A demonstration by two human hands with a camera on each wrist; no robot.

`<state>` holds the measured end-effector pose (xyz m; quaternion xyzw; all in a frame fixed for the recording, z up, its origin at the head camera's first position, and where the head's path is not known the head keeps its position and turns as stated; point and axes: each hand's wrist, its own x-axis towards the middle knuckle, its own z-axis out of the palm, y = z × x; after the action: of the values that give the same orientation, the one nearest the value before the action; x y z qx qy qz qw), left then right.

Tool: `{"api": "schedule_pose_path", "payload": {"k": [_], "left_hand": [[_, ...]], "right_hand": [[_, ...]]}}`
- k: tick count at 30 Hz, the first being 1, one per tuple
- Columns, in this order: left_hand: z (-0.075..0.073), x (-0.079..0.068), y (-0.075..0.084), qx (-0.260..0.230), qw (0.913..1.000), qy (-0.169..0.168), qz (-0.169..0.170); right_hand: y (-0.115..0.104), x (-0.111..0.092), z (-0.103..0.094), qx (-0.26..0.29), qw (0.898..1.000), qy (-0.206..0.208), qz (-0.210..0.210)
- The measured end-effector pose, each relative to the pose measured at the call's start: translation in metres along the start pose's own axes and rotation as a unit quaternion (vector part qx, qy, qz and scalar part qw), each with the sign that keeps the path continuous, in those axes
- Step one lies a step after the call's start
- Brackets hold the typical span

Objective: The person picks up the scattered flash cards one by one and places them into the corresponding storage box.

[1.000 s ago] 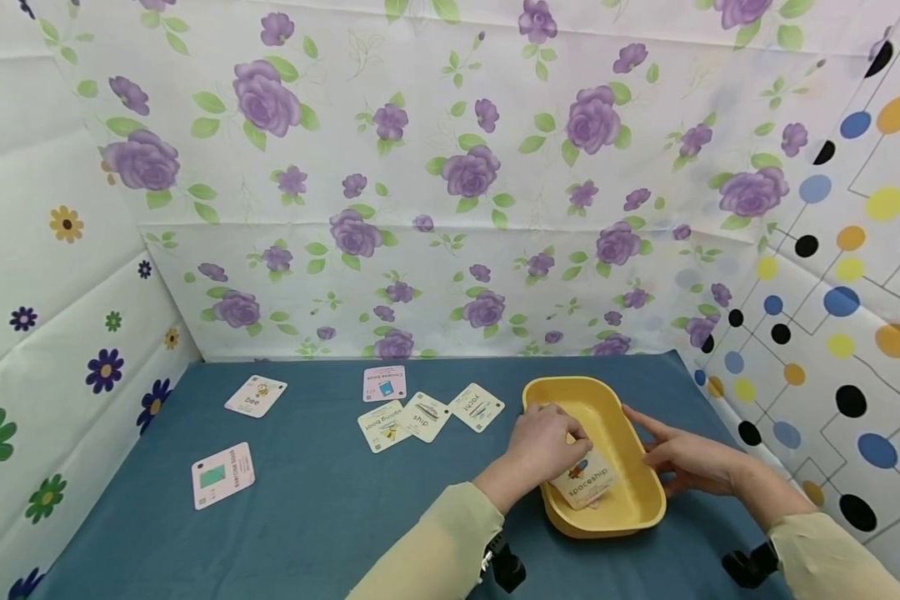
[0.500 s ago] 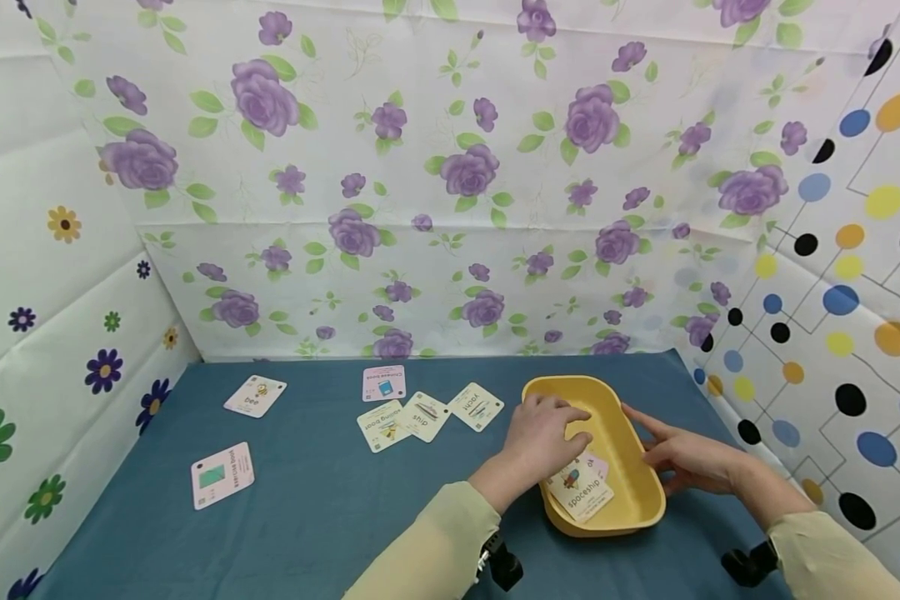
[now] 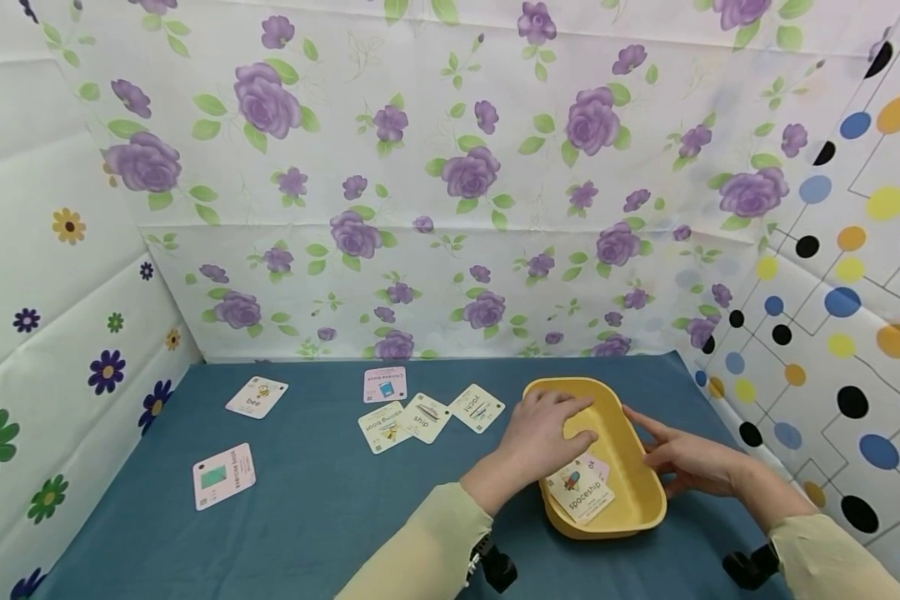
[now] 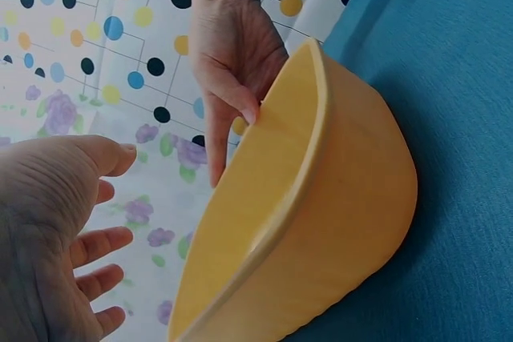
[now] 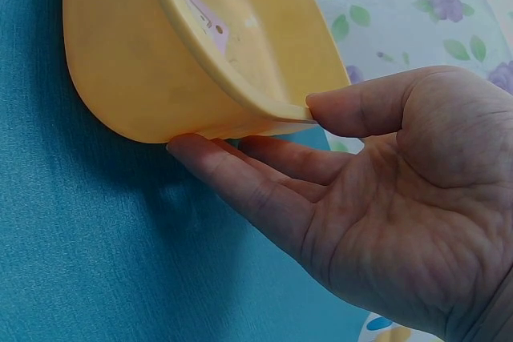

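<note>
- Left hand [image 3: 540, 433] is over the left side of the yellow bin [image 3: 632, 467], fingers spread and loosely bent, holding nothing. Left wrist view shows a gap between it and the bin wall.
- Right hand [image 3: 693, 460] grips the bin on its right side: thumb at the rim, fingers against the outside, low down.
- Bin is at the right of the blue cloth [image 3: 330, 533], long axis slanting away from me.
- In the bin, near end: spaceship card [image 3: 585, 497], face up, on top of a pink card [image 3: 598, 467]. Pink one's mostly covered, can't read it.
- Left of the bin, on the cloth: yacht card [image 3: 477, 408], just beside the ship card [image 3: 426, 417]. Ship and sailing boat card [image 3: 378, 430] meet at the edges.
- Chinese book card [image 3: 385, 385] sits behind those, near the back edge.
- Far left: bee card [image 3: 257, 397], with exercise book card [image 3: 223, 477] nearer the person.
</note>
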<state>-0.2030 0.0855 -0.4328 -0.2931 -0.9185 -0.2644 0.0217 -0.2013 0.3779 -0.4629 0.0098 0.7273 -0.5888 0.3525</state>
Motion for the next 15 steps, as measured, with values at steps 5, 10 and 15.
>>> {"api": "schedule_pose_path", "payload": {"k": [5, 10, 15], "left_hand": [[-0.005, -0.002, 0.0, -0.01, 0.9999, 0.003, 0.003], [-0.011, -0.005, -0.002, -0.019, 0.9998, 0.003, 0.004], [-0.016, -0.008, -0.005, -0.024, 0.9997, 0.006, 0.003]], "right_hand": [[0.0, -0.001, 0.0, 0.001, 1.0, 0.0, -0.001], [0.0, -0.001, 0.0, 0.001, 1.0, -0.001, 0.0], [0.0, 0.0, 0.0, 0.002, 1.0, 0.001, 0.002]]}}
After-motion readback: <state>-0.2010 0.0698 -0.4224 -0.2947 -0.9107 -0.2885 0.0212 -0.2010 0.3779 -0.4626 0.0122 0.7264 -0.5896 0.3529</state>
